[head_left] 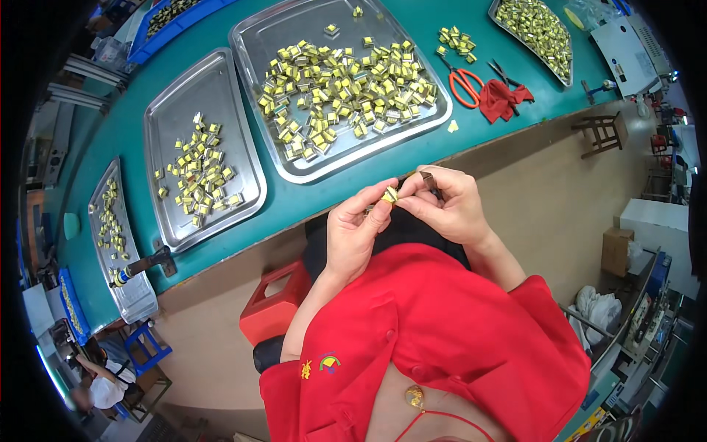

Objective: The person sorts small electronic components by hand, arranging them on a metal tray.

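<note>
My left hand [353, 230] pinches a small yellow-taped transformer [389, 195] between thumb and fingertips, just off the near edge of the green table. Close against it, my right hand [453, 206] is closed, its thumb and forefinger touching or nearly touching the part. A dark, flat strip-like piece [430, 183] sits among the right fingers; its kind does not show. Beyond my hands lies a large metal tray [324, 177] heaped with similar yellow transformers [346, 88]. A second metal tray [243, 166] to its left holds a smaller pile.
Orange-handled scissors [465, 87], pliers [504, 72] and a red cloth [499, 102] lie right of the large tray. Another full tray [563, 72] stands far right, a narrow one [136, 298] far left. Below the table is a red stool [272, 306]. A person [109, 387] sits at lower left.
</note>
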Demonstrator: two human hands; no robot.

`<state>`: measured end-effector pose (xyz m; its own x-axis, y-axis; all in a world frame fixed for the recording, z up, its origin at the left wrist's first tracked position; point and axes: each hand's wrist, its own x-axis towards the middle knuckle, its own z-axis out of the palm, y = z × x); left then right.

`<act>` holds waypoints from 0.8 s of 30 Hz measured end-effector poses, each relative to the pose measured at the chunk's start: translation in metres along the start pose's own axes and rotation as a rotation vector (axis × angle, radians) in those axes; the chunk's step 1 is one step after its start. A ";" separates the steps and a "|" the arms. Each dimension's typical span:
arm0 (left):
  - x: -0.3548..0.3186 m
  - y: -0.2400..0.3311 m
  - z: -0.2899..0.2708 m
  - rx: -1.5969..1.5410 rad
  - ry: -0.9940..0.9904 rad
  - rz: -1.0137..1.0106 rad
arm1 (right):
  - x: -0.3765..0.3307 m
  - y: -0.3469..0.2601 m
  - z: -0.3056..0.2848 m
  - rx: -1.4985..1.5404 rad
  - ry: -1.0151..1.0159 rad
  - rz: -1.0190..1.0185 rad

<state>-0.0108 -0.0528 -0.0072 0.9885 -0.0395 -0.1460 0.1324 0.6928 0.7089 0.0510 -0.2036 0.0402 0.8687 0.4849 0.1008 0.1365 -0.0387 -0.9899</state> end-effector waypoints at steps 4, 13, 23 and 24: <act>0.000 0.002 -0.002 0.017 -0.002 -0.029 | 0.001 0.000 0.001 -0.052 0.011 -0.001; 0.005 -0.001 -0.008 0.202 -0.079 0.186 | -0.001 0.001 0.000 0.027 -0.042 -0.029; 0.002 0.001 -0.005 0.065 -0.061 0.176 | -0.003 0.010 -0.004 0.123 0.080 0.056; 0.002 0.001 -0.005 0.078 -0.054 0.176 | -0.004 0.011 -0.004 0.113 0.084 0.057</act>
<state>-0.0094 -0.0488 -0.0100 0.9991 0.0370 0.0211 -0.0398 0.6344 0.7720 0.0510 -0.2094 0.0293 0.9110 0.4097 0.0472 0.0352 0.0366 -0.9987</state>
